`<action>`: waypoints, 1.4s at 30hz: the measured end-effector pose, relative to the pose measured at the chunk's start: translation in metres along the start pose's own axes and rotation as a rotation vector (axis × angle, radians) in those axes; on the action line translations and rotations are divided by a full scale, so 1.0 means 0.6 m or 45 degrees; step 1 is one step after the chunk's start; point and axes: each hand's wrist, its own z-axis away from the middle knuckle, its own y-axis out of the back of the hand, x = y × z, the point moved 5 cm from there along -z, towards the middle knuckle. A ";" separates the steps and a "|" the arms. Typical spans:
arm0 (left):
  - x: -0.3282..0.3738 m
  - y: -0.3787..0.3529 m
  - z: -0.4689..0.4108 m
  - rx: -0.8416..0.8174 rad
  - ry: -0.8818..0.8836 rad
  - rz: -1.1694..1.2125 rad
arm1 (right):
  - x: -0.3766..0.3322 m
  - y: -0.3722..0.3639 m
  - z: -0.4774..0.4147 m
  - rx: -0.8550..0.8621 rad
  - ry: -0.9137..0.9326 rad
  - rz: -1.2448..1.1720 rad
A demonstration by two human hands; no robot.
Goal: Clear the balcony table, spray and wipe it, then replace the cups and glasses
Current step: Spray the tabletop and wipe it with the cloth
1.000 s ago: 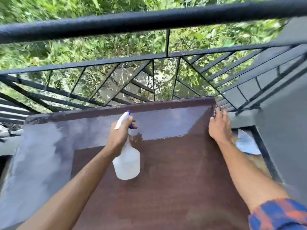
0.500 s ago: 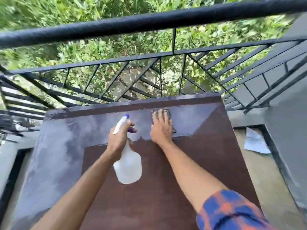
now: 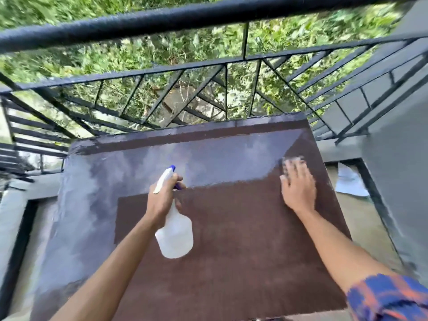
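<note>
wipe | left hand [image 3: 162,200] fingers clamped on spray bottle [image 3: 174,237] | right hand [image 3: 298,186] fingers flat on cloth [image 3: 292,159], near worktop [image 3: 231,262] edge | risk: cloth slips off

Black railing [image 3: 208,66] before green foliage [image 3: 115,49]; paper [image 3: 349,181] on floor.

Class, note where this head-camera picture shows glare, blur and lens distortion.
Head view: pale sky glare covers the far and left table; the right hand and the cloth under it are motion-blurred; the wide lens bows the railing.
</note>
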 end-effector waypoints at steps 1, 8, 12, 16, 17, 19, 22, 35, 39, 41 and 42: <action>-0.002 -0.004 0.004 -0.015 -0.006 -0.005 | 0.039 0.014 -0.010 0.009 -0.146 0.003; -0.015 -0.019 0.040 -0.119 -0.035 -0.090 | -0.071 -0.010 0.092 0.011 -0.508 -0.064; -0.037 -0.017 0.061 -0.155 -0.014 -0.118 | -0.267 -0.082 0.219 -0.175 0.192 -0.016; -0.045 -0.016 0.085 -0.129 -0.025 -0.111 | -0.324 -0.116 0.322 -0.453 0.921 0.028; -0.046 -0.019 0.092 -0.140 -0.022 -0.103 | -0.309 -0.113 0.320 -0.480 0.943 0.045; -0.054 -0.024 0.102 -0.173 -0.011 -0.077 | -0.258 -0.097 0.298 -0.461 0.841 0.089; -0.073 -0.034 0.110 -0.228 0.012 -0.100 | -0.132 -0.054 0.238 -0.388 0.410 0.109; -0.120 -0.089 0.175 -0.301 0.078 -0.142 | 0.111 0.019 0.333 -0.174 -0.490 0.071; -0.137 -0.078 0.202 -0.222 0.085 -0.130 | -0.031 -0.035 0.374 -0.245 -0.266 0.081; -0.147 -0.069 0.218 -0.164 0.076 -0.108 | -0.108 -0.060 0.387 -0.349 0.096 0.093; -0.149 -0.064 0.222 -0.148 0.066 -0.091 | -0.145 -0.069 0.394 -0.388 0.272 0.095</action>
